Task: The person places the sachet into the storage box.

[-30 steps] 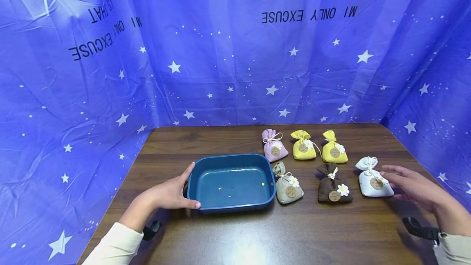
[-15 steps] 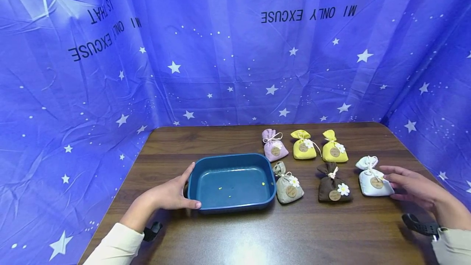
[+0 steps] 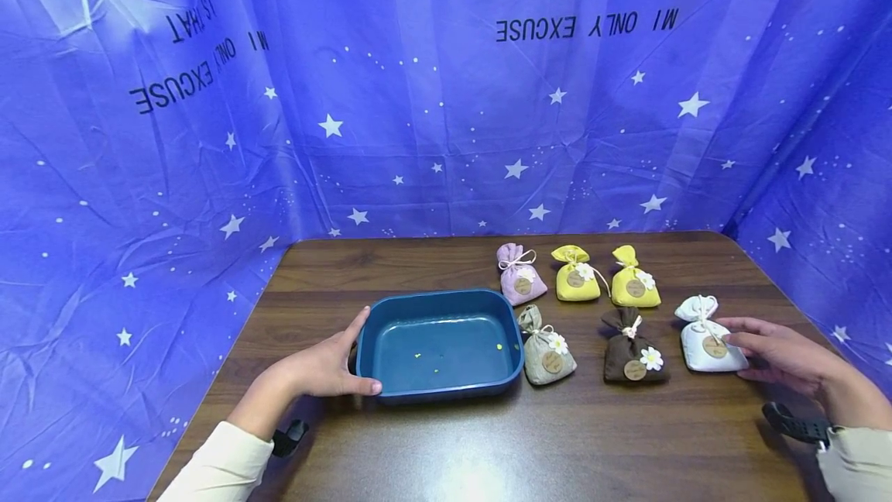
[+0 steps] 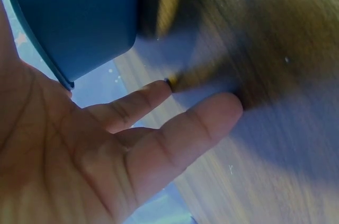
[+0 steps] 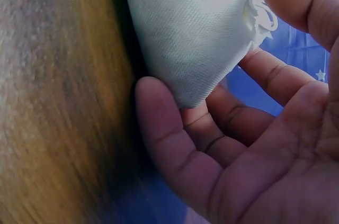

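A dark blue rectangular bin (image 3: 439, 390) stands on the table, with a few small yellow specks inside. My left hand (image 3: 322, 367) rests against its left end, fingers and thumb spread along the rim; in the left wrist view, two straight fingers reach down toward the tabletop. At the right, a white cloth sachet (image 3: 709, 358) with a tied neck, round tag and flower lies on the table. My right hand (image 3: 790, 359) is at its right side. In the right wrist view, loosely bent fingers lie along the sachet's (image 5: 185, 33) edge and partly behind it, with the thumb apart from the cloth.
A grey-beige sachet (image 3: 545, 369) lies against the bin's right end, and a brown sachet (image 3: 620, 359) left of the white one. Behind them are a lilac sachet (image 3: 516, 277) and two yellow ones. A blue star-patterned curtain (image 3: 446, 177) surrounds the wooden table (image 3: 390, 448).
My right hand has edged slightly left, closer around the white sachet. The left hand, bin and sachets have stayed in place.
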Action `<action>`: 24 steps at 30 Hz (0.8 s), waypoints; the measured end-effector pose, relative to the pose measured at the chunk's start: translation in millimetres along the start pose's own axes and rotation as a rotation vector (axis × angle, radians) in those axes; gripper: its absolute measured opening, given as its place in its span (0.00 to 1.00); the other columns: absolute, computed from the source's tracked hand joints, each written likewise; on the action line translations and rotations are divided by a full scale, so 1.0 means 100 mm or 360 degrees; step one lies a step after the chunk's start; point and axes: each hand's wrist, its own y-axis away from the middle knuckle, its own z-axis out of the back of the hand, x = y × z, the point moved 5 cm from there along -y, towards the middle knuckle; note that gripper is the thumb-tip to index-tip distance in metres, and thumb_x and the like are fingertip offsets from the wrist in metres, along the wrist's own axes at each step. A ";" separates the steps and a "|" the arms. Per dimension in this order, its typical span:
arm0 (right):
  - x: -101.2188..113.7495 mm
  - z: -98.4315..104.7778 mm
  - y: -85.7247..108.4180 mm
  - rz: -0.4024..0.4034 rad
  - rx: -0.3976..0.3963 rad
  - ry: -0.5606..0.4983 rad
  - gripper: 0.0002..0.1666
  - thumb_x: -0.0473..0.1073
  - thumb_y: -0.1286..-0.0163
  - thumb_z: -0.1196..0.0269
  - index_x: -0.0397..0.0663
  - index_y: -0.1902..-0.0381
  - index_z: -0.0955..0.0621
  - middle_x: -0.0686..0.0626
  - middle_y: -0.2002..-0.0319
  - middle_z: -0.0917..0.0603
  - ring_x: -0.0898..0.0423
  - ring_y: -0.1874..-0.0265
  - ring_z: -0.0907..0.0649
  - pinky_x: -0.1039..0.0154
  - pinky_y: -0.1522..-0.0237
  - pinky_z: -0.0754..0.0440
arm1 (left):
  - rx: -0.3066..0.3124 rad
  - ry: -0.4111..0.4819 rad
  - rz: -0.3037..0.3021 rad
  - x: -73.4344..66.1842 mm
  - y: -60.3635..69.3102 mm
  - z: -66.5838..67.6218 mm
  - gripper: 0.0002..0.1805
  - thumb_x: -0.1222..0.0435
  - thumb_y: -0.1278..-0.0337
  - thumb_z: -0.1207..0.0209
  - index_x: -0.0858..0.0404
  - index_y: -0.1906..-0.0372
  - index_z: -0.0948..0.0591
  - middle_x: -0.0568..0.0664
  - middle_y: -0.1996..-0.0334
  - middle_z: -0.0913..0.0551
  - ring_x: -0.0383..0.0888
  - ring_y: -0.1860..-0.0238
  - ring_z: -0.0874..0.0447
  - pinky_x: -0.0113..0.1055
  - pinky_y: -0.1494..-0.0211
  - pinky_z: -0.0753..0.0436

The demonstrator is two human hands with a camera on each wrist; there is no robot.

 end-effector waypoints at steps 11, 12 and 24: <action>0.01 -0.01 -0.02 0.0024 -0.0030 0.0207 0.22 0.38 0.21 0.50 0.80 0.57 0.23 0.60 0.59 0.19 0.63 0.59 0.18 0.57 0.58 0.16 | 0.0009 0.0003 0.0008 0.02 0.00 -0.01 0.69 0.47 0.53 0.26 0.67 0.21 0.63 0.72 0.28 0.41 0.63 0.30 0.39 0.58 0.31 0.37; 0.00 -0.01 -0.02 0.0030 -0.0033 0.0214 0.22 0.38 0.21 0.50 0.79 0.57 0.23 0.60 0.59 0.19 0.63 0.60 0.18 0.58 0.59 0.16 | 0.0011 0.0002 0.0011 0.02 0.00 -0.01 0.69 0.47 0.53 0.26 0.66 0.21 0.63 0.72 0.28 0.42 0.63 0.30 0.39 0.58 0.31 0.37; 0.01 -0.02 -0.04 0.0060 -0.0199 0.0269 0.18 0.37 0.23 0.47 0.73 0.60 0.21 0.59 0.63 0.19 0.61 0.64 0.19 0.57 0.63 0.16 | -0.0005 -0.0012 0.0076 0.05 0.00 -0.02 0.68 0.46 0.53 0.27 0.63 0.20 0.62 0.69 0.27 0.43 0.63 0.29 0.39 0.59 0.31 0.36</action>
